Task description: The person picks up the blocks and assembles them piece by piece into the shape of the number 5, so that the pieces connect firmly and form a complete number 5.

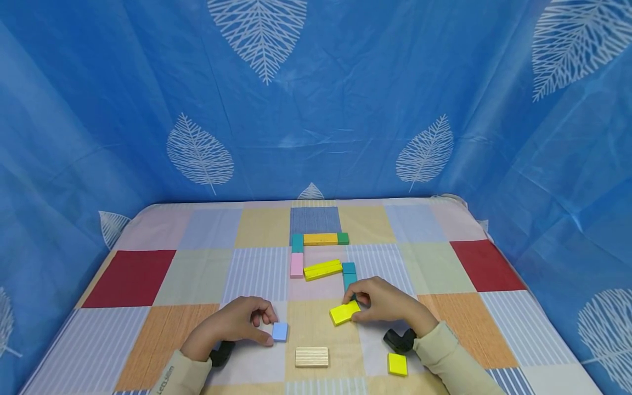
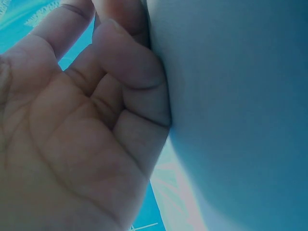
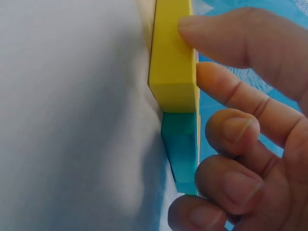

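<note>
In the head view my left hand (image 1: 242, 320) is at the left edge of a light blue block (image 1: 280, 332), its thumb and index fingertips at the block's two left corners. The left wrist view shows the other fingers curled against the cloth; the block does not show there. My right hand (image 1: 382, 300) pinches a yellow block (image 1: 344, 313) between thumb and index finger, by its near and far edges. Close behind this block stand teal blocks (image 3: 180, 149), partly hidden by the hand. The right hand's other fingers (image 3: 228, 185) are bent and hold nothing.
Farther back lie an orange block (image 1: 320, 239), a green block (image 1: 343, 238), a teal block (image 1: 297, 243), a pink block (image 1: 297, 265) and slanted yellow pieces (image 1: 323, 270). Nearer are a ridged wooden block (image 1: 311, 357) and a yellow square (image 1: 397, 364). Blue curtains (image 1: 316, 109) surround the table.
</note>
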Demonstrator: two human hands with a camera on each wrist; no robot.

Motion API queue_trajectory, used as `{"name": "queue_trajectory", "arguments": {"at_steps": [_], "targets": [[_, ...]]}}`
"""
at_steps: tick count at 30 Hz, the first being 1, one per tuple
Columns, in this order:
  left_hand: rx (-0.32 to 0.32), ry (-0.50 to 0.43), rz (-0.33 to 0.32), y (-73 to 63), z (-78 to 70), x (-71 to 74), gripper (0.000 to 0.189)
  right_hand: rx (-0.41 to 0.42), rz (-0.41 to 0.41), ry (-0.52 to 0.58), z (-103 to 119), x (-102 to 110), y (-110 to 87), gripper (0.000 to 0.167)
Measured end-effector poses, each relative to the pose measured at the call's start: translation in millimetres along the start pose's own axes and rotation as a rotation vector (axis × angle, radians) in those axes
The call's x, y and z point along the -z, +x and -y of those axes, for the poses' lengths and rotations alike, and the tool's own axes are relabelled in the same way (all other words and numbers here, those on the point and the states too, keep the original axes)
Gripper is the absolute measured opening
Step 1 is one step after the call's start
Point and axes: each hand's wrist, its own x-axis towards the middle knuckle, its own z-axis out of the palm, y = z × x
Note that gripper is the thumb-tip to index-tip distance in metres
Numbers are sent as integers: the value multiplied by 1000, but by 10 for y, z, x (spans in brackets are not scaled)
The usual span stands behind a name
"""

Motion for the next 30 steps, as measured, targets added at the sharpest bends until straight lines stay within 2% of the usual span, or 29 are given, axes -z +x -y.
{"name": "queue_trajectory", "arguments": {"at_steps": [6,13,19,25,30], "targets": [[-4,-10,3,-12,1,5,28,20,-14,-2,24,-5,7,19],[-7,-15,8,-14,-15,11,28,63,-66,-31,48,-38,28,15],[-21,-11,10,-14,-10,22,27,96,-108,47,115,-64,32,13],[-24,-15,11,-10,-5,24,27,109,-95,135,208,-97,46,13],[-20,-7,8,-9,1,16,27,144,-84,156,280,-136,80,13]]}}
